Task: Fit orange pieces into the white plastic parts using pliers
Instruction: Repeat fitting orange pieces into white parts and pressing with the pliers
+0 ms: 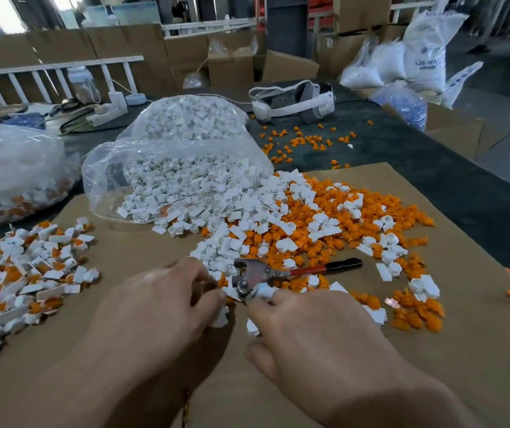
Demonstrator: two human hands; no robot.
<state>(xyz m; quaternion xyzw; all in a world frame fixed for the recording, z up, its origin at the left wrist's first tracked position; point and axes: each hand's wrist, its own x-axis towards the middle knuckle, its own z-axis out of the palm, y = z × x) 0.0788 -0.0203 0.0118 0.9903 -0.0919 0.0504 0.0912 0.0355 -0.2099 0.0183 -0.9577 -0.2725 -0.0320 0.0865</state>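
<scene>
The pliers have a dull steel head with a round pivot; one thin handle, sleeved in red with a black tip, points away to the right. They lie at the near edge of a heap where small, blocky white plastic parts with round sockets mix with knobbly orange pieces. The white ones spill out of a crumpled clear bag just behind. To the left is a separate pile of white parts with orange showing in them, and beyond it a second cloudy bag. Everything rests on a flat brown cardboard sheet laid over a dark table. More orange bits and a white headset lie at the table's far side. Cardboard boxes and white sacks stand in the room beyond. My left hand is palm down, finger and thumb curled close together at the nose of the pliers; I cannot tell what they pinch. My right hand is also palm down, its fingertips closed on the pliers just behind the pivot, where something pale shows.
</scene>
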